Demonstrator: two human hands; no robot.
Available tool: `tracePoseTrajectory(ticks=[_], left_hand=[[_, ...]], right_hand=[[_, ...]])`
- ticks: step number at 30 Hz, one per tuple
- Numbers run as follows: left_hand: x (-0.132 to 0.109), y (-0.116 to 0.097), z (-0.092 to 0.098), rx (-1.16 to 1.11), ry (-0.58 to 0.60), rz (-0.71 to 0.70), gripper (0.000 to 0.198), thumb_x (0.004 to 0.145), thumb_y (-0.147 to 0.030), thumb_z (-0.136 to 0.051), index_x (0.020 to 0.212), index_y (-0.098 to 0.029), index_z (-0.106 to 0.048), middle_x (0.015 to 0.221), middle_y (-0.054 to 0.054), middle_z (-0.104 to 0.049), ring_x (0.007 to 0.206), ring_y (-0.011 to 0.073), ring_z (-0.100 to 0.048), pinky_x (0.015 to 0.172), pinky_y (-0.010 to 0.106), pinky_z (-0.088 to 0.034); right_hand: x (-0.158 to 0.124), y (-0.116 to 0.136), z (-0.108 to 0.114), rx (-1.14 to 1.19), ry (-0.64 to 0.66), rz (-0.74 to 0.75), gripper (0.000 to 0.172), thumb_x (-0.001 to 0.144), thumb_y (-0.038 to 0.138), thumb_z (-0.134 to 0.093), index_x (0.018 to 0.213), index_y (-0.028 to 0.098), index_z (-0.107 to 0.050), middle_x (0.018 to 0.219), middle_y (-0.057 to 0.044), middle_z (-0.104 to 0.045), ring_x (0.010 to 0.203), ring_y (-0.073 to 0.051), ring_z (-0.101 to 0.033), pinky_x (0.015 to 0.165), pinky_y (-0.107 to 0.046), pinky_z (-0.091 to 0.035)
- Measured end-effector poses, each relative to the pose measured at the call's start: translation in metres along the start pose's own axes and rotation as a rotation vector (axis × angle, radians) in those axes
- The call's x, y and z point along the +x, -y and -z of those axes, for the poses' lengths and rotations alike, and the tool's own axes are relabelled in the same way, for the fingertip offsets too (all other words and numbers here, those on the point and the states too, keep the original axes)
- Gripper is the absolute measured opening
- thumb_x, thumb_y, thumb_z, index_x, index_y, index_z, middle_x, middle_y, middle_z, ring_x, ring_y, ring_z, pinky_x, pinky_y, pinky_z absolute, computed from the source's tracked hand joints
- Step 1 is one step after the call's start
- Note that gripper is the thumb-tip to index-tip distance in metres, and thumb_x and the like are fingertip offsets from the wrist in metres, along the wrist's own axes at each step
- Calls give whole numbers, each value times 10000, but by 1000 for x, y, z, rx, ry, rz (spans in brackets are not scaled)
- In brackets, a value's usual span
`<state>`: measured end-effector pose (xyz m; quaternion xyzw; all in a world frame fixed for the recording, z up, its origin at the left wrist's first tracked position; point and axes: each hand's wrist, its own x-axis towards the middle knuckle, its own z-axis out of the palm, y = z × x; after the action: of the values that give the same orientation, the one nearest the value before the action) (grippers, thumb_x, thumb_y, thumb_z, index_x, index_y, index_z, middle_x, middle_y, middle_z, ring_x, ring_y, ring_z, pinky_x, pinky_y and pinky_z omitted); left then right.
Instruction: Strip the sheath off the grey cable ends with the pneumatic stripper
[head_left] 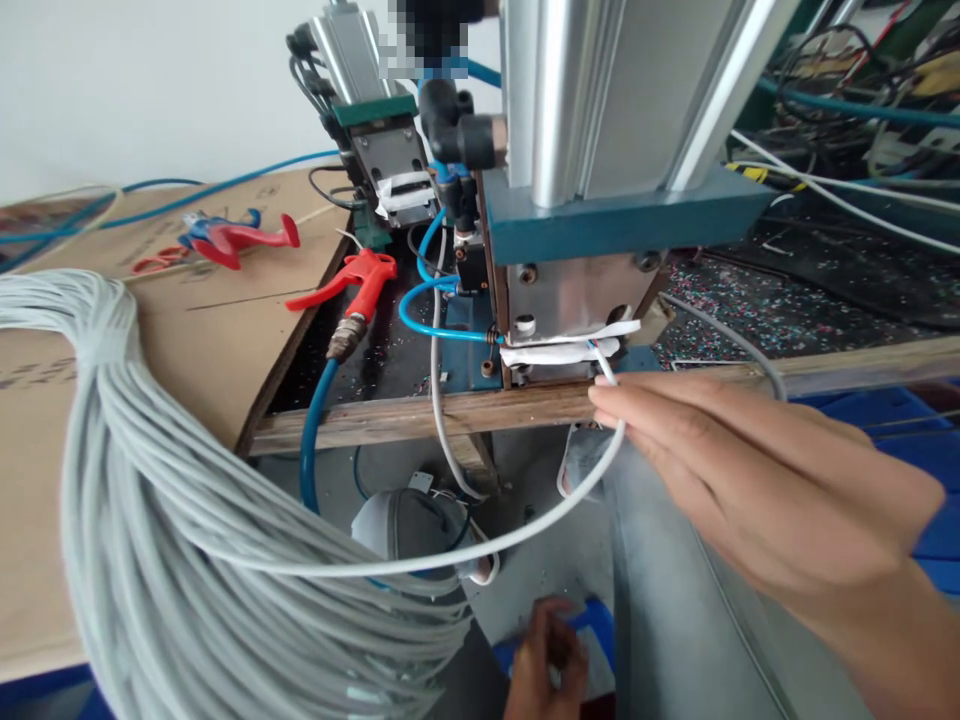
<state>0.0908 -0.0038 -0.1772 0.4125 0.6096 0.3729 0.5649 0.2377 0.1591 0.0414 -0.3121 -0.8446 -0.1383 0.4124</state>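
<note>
My right hand (739, 465) reaches in from the right, its fingers pinching a light grey cable (517, 540) near its end. The cable's tip, with small coloured wires showing, sits at the slot between white padded strips (559, 352) on the front of a pneumatic press (581, 295). From there the cable bows down and left to a thick bundle of grey cables (172, 440). My left hand (547, 660) is low at the bottom, fingers curled together; what they hold, if anything, is hidden.
A red air blow gun (356, 285) on a blue hose lies left of the press. Red-handled pliers (240, 240) rest on cardboard (202, 330). A second press (386, 150) stands behind. Coloured scraps litter the black bench top (720, 300). A blue container (596, 635) is below.
</note>
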Motion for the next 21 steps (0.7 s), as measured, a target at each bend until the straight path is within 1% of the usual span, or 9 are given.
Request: tracePoseTrajectory(ticks=[2,4,7,11,14,18,21], left_hand=[[9,11,2,-35,-15,20,319,880,-339,-665,1150,-177,-610,800,17,-656,735,168,-624,727,283,-503],[12,17,3,-50,-14,24,361,864,-314,-662,1195,-180,-605,812,15,-657,748,171,-620,738,286,-495],[9,23,0,-46,-5,19,397,845,-278,-657,1222,-169,-602,815,17,-656,730,169,-605,723,289,-483],[7,30,-4,-24,-4,16,412,828,-231,-634,1233,-157,-600,838,30,-651,728,168,-588,720,295,-478],[8,34,-4,-14,2,15,424,828,-227,-622,1244,-150,-597,859,39,-652,734,173,-596,727,302,-485],[8,35,-4,1,5,17,419,827,-231,-624,1238,-149,-602,866,43,-655,735,180,-609,721,307,-487],[8,34,-5,10,2,18,410,832,-234,-615,1233,-153,-602,863,40,-655,739,181,-615,719,304,-492]], right_hand=[[1,-1,-1,-28,-2,13,159,987,26,-625,1097,37,-740,1052,-102,-767,936,-130,-692,882,-248,-536],[1,-2,-2,-56,-13,29,172,968,7,-642,1111,39,-732,1059,-99,-763,933,-126,-691,883,-231,-537],[1,-3,-2,-95,-17,55,197,942,-24,-654,1120,28,-722,1060,-108,-762,970,-134,-694,934,-221,-533],[2,-4,0,-117,3,67,198,941,-23,-655,1120,47,-706,1043,-105,-765,921,-143,-701,868,-248,-553],[1,-5,2,-133,17,62,227,940,-16,-658,1149,67,-690,1053,-95,-762,915,-153,-710,855,-265,-564],[1,-6,0,-104,16,79,247,905,-49,-676,1133,46,-680,1045,-113,-758,917,-171,-720,847,-283,-572],[3,-7,-3,-109,27,68,251,916,-54,-655,1145,43,-694,1046,-108,-760,892,-159,-711,810,-282,-561]])
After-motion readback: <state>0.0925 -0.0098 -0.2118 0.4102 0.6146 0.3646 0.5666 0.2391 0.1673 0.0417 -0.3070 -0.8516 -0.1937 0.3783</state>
